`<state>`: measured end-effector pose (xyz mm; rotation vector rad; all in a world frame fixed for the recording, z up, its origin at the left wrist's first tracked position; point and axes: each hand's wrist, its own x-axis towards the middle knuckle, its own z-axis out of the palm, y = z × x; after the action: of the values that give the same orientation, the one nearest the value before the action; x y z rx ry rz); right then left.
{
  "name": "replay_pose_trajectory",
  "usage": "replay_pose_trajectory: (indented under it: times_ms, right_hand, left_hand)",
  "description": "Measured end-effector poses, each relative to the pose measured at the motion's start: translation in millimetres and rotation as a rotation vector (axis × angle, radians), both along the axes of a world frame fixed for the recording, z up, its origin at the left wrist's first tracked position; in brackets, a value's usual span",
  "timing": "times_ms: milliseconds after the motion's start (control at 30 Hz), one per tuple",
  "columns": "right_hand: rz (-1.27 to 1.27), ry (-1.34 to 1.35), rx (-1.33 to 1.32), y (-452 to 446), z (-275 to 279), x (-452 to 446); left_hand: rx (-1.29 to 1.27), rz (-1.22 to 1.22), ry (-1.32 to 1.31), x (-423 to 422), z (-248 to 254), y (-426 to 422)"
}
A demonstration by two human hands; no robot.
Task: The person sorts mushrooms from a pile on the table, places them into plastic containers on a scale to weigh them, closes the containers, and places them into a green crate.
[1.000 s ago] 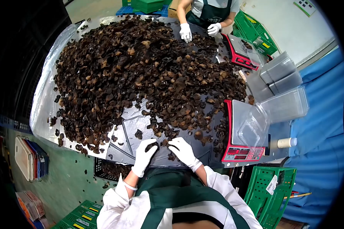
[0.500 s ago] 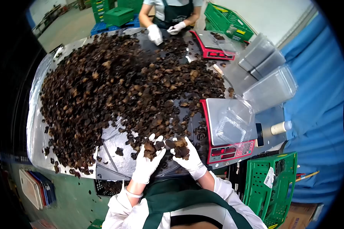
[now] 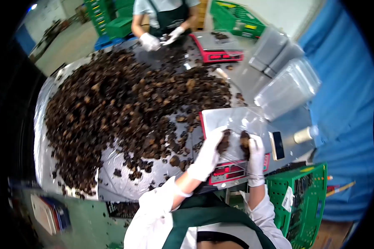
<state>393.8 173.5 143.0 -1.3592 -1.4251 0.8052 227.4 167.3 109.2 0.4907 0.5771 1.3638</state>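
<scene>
1. With our left hand [image 3: 207, 151], we are holding a dark clump [image 3: 223, 142], the gloved fingers bending round its outer side; we cannot tell how tightly they are pressing.
2. With our right hand [image 3: 257, 151], we are holding a brown clump [image 3: 245, 143] in a narrow curl, facing the other clump across a gap.
3. Both clumps are hovering over or resting in the clear box [image 3: 253, 119]; we cannot tell which, as glare and blur are hiding the contact.
4. The box is lying on the scale [image 3: 228, 173], and our right hand and wrist are covering part of its panel's right end.
5. To the left, the pile [image 3: 120, 103] is spreading over most of the table [image 3: 286, 124].
6. To the right, a phone [image 3: 279, 146] is lying beside the scale, with a bottle [image 3: 305, 135] standing near it and a green crate [image 3: 297, 203] sitting below.
7. Beyond the scale, nested boxes [image 3: 287, 89] are leaning, and a handle [image 3: 222, 74] is lying near the pile.
8. Farther off, a co-worker's hands [image 3: 149, 42] are working beside a second scale [image 3: 222, 57].
</scene>
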Motion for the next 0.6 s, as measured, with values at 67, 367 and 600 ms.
replay_pose_trajectory:
  times_ms: [67, 367, 600]
  right_hand:
    - [-0.006, -0.044, -0.060, 6, -21, 25]
    - [0.079, -0.182, 0.201, -2, 10, 7]
    - [0.631, -0.085, -0.052, -14, -12, -138]
  left_hand:
    - [0.084, 0.119, 0.240, 23, -2, 1]
    - [0.163, 0.320, 1.234, -68, -19, -93]
    - [-0.153, 0.710, 1.502, -205, -72, -187]
